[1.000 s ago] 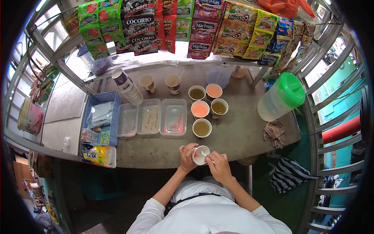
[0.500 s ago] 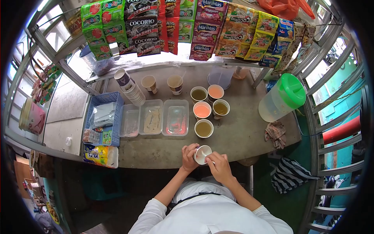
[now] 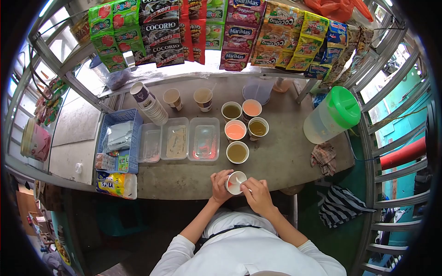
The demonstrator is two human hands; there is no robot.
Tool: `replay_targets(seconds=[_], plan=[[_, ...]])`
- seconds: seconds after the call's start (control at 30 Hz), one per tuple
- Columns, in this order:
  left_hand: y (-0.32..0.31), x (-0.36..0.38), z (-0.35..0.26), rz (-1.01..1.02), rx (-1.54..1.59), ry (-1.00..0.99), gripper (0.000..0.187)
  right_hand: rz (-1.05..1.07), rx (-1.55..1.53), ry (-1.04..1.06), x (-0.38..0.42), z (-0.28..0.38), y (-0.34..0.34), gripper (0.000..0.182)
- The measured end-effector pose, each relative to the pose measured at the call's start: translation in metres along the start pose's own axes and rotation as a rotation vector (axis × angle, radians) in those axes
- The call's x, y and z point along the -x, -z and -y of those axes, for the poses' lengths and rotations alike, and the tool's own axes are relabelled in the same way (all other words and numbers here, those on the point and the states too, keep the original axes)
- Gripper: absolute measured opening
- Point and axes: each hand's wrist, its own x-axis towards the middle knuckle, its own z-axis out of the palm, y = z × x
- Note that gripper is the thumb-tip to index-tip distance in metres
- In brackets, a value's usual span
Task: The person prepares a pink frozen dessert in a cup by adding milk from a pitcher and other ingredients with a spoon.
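Presently, with the held cup as clock centre and twelve towards the hanging packets, the right hand (image 3: 258,195) lies at four o'clock, its fingers closed in a pinch on a slender white utensil (image 3: 237,180). The utensil's long axis runs from the pinch at four towards ten o'clock, over the near rim and into the cup; its lower end is not clearly visible. The left hand (image 3: 221,187), at nine o'clock, is the nearer to the paper cup (image 3: 233,187), wrapped against its outer wall and gripping it, mouth upward. Whether the right fingertips also touch the rim cannot be told. The cup is held over the table's front edge (image 3: 184,195); some red shows inside. Just beyond, at twelve o'clock, a cup of murky liquid (image 3: 237,152) stands apart from it, with a cup of orange liquid (image 3: 235,131) behind. Farther out, a clear tub (image 3: 204,131) sits at eleven, a green-lidded jug (image 3: 322,120) at two. Farthest, grape-coloured packets (image 3: 237,37) hang at twelve.
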Motion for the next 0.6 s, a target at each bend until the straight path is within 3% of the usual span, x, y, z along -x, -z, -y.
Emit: replay_targets(seconds=[0.17, 0.27, 0.37, 0.6], plan=[[-0.004, 0.004, 0.005, -0.025, -0.005, -0.021, 0.062, 0.056, -0.032, 0.004, -0.001, -0.007, 0.002, 0.019], [-0.005, 0.004, 0.006, -0.034, -0.019, -0.017, 0.061, -0.014, 0.069, 0.026, -0.003, -0.008, 0.002, 0.019], [-0.005, 0.004, 0.005, -0.025, -0.028, -0.007, 0.062, 0.102, -0.015, 0.007, -0.007, -0.011, 0.004, 0.019], [-0.006, 0.003, 0.006, -0.015, -0.037, -0.010, 0.065, 0.107, 0.045, 0.051, -0.013, -0.013, 0.009, 0.019]])
